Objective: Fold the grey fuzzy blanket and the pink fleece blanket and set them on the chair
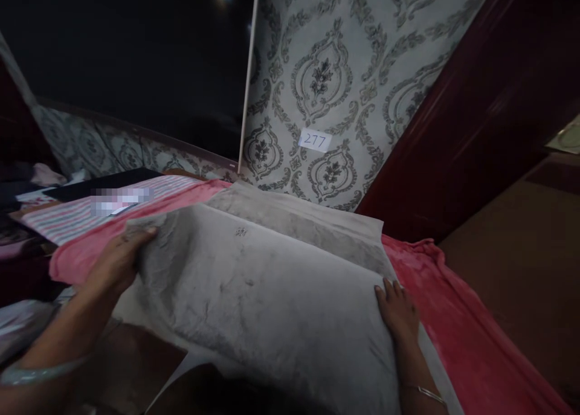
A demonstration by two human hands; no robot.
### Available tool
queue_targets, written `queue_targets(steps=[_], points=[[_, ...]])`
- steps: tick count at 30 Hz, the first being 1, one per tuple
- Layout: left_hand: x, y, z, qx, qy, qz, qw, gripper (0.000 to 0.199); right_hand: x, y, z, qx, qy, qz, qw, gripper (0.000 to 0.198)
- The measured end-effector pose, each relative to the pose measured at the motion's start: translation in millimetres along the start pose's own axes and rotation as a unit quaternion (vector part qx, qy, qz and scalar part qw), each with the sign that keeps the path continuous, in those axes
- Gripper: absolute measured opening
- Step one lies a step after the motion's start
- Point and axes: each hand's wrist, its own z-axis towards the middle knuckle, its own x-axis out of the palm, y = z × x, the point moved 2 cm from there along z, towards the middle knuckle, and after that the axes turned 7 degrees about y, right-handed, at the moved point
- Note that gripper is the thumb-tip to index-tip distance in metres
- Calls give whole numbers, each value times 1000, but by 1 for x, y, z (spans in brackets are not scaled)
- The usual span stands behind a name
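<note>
A large greyish-white sheet [290, 288], paper or thin cloth, I cannot tell which, lies folded over in front of me. It has a small dark printed mark near its upper fold, with smudges and creases lower down. My left hand [122, 258] pinches its left end, which is lifted and crumpled. At the right end of the fold, my right hand [399, 312] has its fingers curled on the corner. Behind the fold, a further layer of the sheet [312, 212] extends toward the wall. Underneath is a red plush cloth [453, 306], showing at both sides.
A striped cloth [86, 206] and a dark flat item [104, 182] lie at the left. Behind stand a large black screen [136, 58] and a patterned wall [321, 77] with a paper label "277" [315, 140]. Dark red wood trim [435, 119] slants along the right.
</note>
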Motion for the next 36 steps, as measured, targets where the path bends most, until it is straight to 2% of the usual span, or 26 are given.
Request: queue_targets(steps=[2,4,6,8,9,10,12,15,18,22,23,25,26,28,29,30,31,33,34,36], points=[[21,-15,-11,30,103,26,994,46,-1,0,-1,2,4,-3,1000,68],[48,-22,-30,101,223,108,964,42,-2,1,-2,2,11,-4,1000,68],[76,-18,-59,207,325,227,894,29,-1,1,-2,3,17,-4,1000,68],[101,0,-92,301,437,324,783,27,-1,1,-2,6,15,-7,1000,68],[110,12,-107,332,479,356,731,30,-1,1,-1,7,13,-9,1000,68],[116,25,-120,354,503,383,690,35,-2,1,-1,8,10,-10,1000,67],[120,46,-135,369,496,424,662,46,-2,2,0,9,8,-10,1000,66],[114,62,-140,352,481,447,667,61,-3,2,0,9,8,-4,1000,65],[110,64,-138,342,484,447,670,74,-4,3,-2,11,8,6,1000,65],[111,67,-137,345,483,447,669,74,-6,3,-3,5,-3,31,1000,63],[112,67,-136,346,479,431,682,72,-8,3,-3,4,-5,44,999,63],[112,65,-132,327,470,361,736,65,-14,6,-4,11,-27,81,996,61],[111,62,-128,299,463,307,776,57,-17,10,-5,6,-51,110,993,59],[107,52,-118,192,441,171,860,35,-24,25,-10,-38,-105,196,974,57],[104,47,-113,117,422,93,894,29,-26,38,-15,-75,-116,255,957,55],[101,42,-108,34,399,14,916,30,-26,53,-21,-116,-103,321,934,54],[98,38,-104,-47,369,-59,926,32,-24,71,-29,-152,-64,392,905,53],[94,31,-100,-169,309,-171,920,32,-18,112,-48,-194,84,520,827,53],[92,28,-100,-202,286,-206,914,31,-14,133,-58,-202,165,567,781,55],[90,24,-100,-224,265,-236,907,31,-11,171,-75,-202,288,629,693,56]])
